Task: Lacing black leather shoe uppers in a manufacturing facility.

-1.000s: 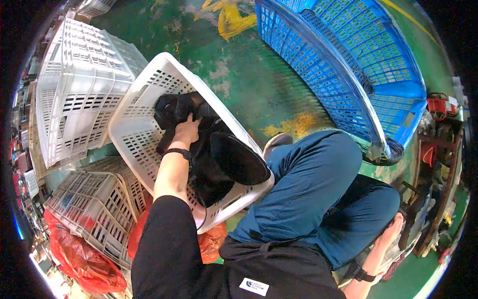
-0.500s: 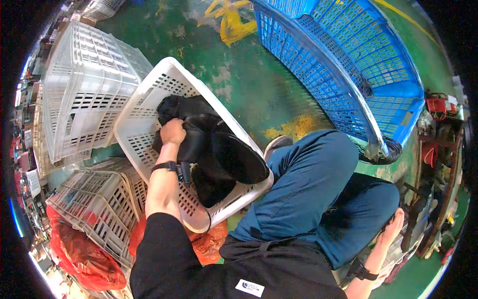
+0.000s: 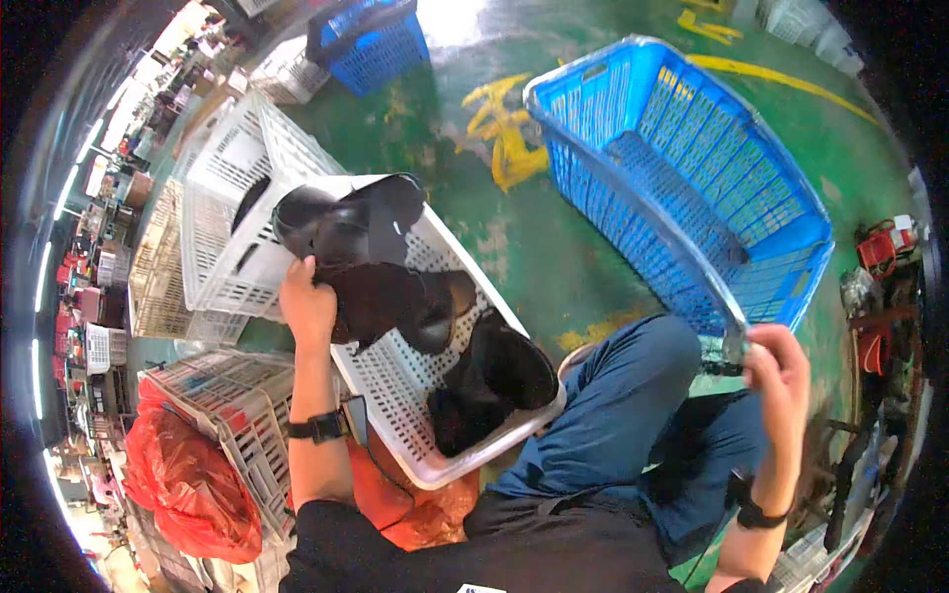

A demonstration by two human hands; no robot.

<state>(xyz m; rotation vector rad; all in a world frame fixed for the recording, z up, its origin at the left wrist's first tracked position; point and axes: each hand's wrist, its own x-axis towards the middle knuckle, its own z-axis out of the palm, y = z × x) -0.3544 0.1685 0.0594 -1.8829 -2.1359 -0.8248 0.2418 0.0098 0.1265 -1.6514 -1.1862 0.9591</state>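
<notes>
My left hand (image 3: 308, 304) is closed on the edge of a bunch of black, shiny, leather-like pieces (image 3: 371, 237) with dark fuzzy parts, perhaps shoe uppers. The bunch is raised over the far end of a white perforated plastic basket (image 3: 405, 445). Another black fuzzy piece (image 3: 494, 371), with a wide opening, lies in the basket's near end. My right hand (image 3: 781, 371) is raised above my knee, fingers curled, by the near corner of a large blue basket (image 3: 682, 212). Whether it grips that corner or something small is hard to make out.
Stacked white crates (image 3: 222, 212) stand behind the white basket on the left. Nearer, beige crates (image 3: 222, 395) and a red plastic bag (image 3: 193, 484) sit beside my left arm. Another blue basket (image 3: 376, 49) is farther off on the green floor (image 3: 474, 227). Red items (image 3: 885, 247) lie at far right.
My left hand has lifted the black bunch out from the pile, spreading it toward the basket's far end. My right hand has risen from beside my thigh to the blue basket's corner. The view has shifted.
</notes>
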